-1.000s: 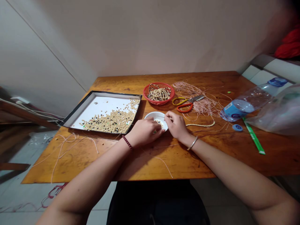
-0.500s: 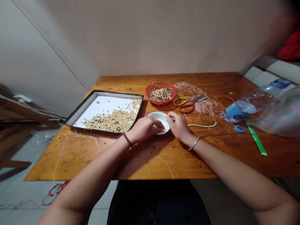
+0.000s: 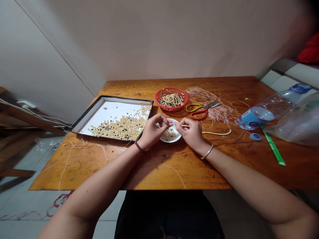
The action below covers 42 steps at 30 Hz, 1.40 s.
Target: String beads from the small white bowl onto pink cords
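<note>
A small white bowl [image 3: 176, 137] with cream and darker beads [image 3: 168, 134] inside stands on the table between my hands. Above its far left rim, my left hand [image 3: 155, 130] is closed in a pinch; whatever sits between thumb and forefinger is too small to make out. My right hand [image 3: 191, 132] is closed at the bowl's right side, gripping a string of cream beads [image 3: 216, 133], which trails out to the right across the wood. The fingertips of both hands nearly meet over the bowl.
At left lies a shallow black-edged tray [image 3: 109, 108] of loose beads. Behind the bowl are a red basket [image 3: 171, 109] of beaded strings, scissors [image 3: 199, 113] and tangled pink thread [image 3: 220, 113]. A plastic bottle [image 3: 259, 114], blue cap [image 3: 255, 136] and green strip [image 3: 274, 147] lie at right.
My left hand has lifted out of the bowl, its fingers now pinched near my right fingertips. The beads in the bowl show more. My right hand has hardly moved.
</note>
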Each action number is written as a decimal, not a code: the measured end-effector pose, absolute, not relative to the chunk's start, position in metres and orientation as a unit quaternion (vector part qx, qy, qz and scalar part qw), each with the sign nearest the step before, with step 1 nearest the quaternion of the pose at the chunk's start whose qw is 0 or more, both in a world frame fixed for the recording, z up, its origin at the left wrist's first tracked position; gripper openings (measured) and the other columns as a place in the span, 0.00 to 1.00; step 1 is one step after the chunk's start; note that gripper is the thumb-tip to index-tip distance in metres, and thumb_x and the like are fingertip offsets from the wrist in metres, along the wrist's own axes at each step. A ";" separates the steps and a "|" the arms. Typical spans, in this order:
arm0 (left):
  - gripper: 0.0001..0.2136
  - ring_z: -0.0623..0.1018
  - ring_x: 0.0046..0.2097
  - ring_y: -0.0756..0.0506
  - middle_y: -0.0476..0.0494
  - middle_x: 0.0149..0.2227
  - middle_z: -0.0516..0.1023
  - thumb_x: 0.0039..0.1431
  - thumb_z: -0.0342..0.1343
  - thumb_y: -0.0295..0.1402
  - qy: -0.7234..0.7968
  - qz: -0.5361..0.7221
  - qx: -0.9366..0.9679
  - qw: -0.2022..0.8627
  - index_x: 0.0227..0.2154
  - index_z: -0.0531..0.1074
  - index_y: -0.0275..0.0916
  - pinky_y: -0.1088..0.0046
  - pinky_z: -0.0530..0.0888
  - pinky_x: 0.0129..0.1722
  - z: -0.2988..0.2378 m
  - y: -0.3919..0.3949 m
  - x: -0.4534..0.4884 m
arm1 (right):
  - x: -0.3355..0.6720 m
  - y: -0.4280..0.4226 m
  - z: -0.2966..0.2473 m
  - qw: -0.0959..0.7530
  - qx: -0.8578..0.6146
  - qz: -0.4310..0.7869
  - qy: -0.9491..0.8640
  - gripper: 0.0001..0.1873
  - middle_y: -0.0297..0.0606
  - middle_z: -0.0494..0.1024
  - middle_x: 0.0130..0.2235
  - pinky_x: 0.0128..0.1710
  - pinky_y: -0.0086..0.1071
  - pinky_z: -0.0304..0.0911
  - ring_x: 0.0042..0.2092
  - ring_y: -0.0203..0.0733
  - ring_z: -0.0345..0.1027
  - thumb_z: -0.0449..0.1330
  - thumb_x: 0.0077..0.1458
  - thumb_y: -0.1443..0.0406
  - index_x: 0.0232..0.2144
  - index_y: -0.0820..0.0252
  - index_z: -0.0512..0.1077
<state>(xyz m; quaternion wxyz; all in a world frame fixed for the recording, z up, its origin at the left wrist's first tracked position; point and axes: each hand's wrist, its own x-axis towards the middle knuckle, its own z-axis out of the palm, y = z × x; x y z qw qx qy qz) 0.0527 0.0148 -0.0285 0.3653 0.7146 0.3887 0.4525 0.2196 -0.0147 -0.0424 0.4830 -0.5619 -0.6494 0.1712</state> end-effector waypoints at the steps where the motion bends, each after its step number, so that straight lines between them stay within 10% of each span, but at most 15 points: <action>1: 0.09 0.75 0.33 0.50 0.45 0.31 0.76 0.52 0.61 0.34 0.389 0.451 0.716 0.363 0.26 0.66 0.37 0.77 0.70 0.30 -0.028 0.014 0.053 | 0.219 -0.015 -0.042 0.484 -0.563 0.167 -0.648 0.19 0.27 0.59 0.18 0.22 0.27 0.46 0.21 0.29 0.49 0.58 0.53 0.55 0.17 0.60 0.62; 42: 0.12 0.79 0.40 0.47 0.43 0.34 0.78 0.52 0.63 0.35 0.376 0.455 0.699 0.403 0.31 0.65 0.37 0.77 0.72 0.31 -0.028 0.013 0.053 | 0.219 -0.017 -0.043 0.496 -0.563 0.129 -0.648 0.18 0.27 0.58 0.17 0.23 0.27 0.46 0.20 0.30 0.49 0.58 0.53 0.58 0.17 0.59 0.62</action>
